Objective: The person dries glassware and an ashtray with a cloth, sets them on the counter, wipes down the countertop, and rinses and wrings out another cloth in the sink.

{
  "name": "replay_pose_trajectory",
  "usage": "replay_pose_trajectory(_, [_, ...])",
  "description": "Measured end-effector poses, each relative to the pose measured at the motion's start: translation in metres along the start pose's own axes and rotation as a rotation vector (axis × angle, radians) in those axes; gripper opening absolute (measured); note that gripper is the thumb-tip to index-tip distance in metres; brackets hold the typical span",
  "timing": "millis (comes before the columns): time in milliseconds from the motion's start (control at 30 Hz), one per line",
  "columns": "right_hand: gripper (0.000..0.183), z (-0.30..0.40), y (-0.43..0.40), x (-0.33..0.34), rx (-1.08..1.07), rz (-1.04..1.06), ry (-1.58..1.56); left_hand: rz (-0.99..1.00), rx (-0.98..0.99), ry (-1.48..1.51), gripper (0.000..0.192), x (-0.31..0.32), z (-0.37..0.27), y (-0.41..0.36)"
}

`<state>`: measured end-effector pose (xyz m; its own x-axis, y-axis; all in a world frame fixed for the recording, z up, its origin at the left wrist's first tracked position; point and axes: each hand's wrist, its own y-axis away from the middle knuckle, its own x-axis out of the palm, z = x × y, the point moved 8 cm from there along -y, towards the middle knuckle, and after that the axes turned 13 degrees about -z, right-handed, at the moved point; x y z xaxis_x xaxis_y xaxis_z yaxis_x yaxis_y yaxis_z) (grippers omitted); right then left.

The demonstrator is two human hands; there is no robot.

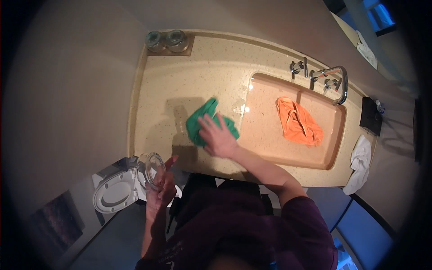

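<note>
My left hand (158,197) holds a clear glass jar (143,168) in front of the counter's near left edge. The round rim of the jar is turned towards me. Over a crumpled green cloth (195,126) on the stone countertop (216,67) is my right hand (218,136), fingers spread and slightly blurred. Whether its fingertips press on the cloth is hard to see. An orange cloth (298,123) lies bunched in the rectangular sink (260,135), right of my right hand.
Two glass jars (177,41) stand on a brown tray (187,52) in the back left corner. A chrome faucet (343,84) with two handles rises behind the sink. A white towel (359,162) and a black box (370,118) are at the right. A toilet (96,197) stands left.
</note>
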<state>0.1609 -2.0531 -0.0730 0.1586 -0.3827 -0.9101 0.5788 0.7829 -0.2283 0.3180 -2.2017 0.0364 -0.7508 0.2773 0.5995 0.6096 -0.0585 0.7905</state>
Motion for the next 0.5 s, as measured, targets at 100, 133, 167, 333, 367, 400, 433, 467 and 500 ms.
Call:
replay_pose_trajectory(100, [0.061,-0.085,-0.025,-0.021,0.165,-0.167,0.038,0.017,0.012,-0.195,0.070,-0.001,-0.020,-0.019])
replay_pose_trajectory(133, [0.060,-0.122,-0.032,-0.033,0.210,-0.181,0.077,0.073,-0.006,-0.248,0.074,0.002,-0.026,-0.025])
replay_pose_trajectory(167, [0.060,-0.154,-0.040,-0.054,0.205,-0.286,0.110,0.084,-0.030,-0.267,0.077,0.001,-0.032,-0.032])
replay_pose_trajectory(333, [0.062,-0.247,-0.096,-0.112,0.398,-0.572,0.190,0.097,-0.080,-0.312,0.092,-0.010,-0.056,-0.063])
replay_pose_trajectory(367, [0.061,-0.250,-0.108,-0.113,0.526,-0.616,0.183,0.129,-0.058,-0.373,0.094,-0.008,-0.061,-0.069])
replay_pose_trajectory(400, [0.062,-0.226,-0.123,-0.116,0.402,-0.717,0.223,0.128,-0.078,-0.370,0.096,-0.007,-0.066,-0.076])
replay_pose_trajectory(433, [0.061,-0.207,-0.139,-0.107,0.363,-0.694,0.255,0.139,-0.105,-0.392,0.099,-0.005,-0.071,-0.083])
replay_pose_trajectory(467, [0.060,-0.189,-0.161,-0.095,0.302,-0.683,0.243,0.173,-0.106,-0.432,0.099,0.000,-0.074,-0.088])
replay_pose_trajectory(500, [0.059,-0.175,-0.186,-0.078,0.245,-0.646,0.250,0.230,-0.115,-0.444,0.099,0.007,-0.076,-0.092])
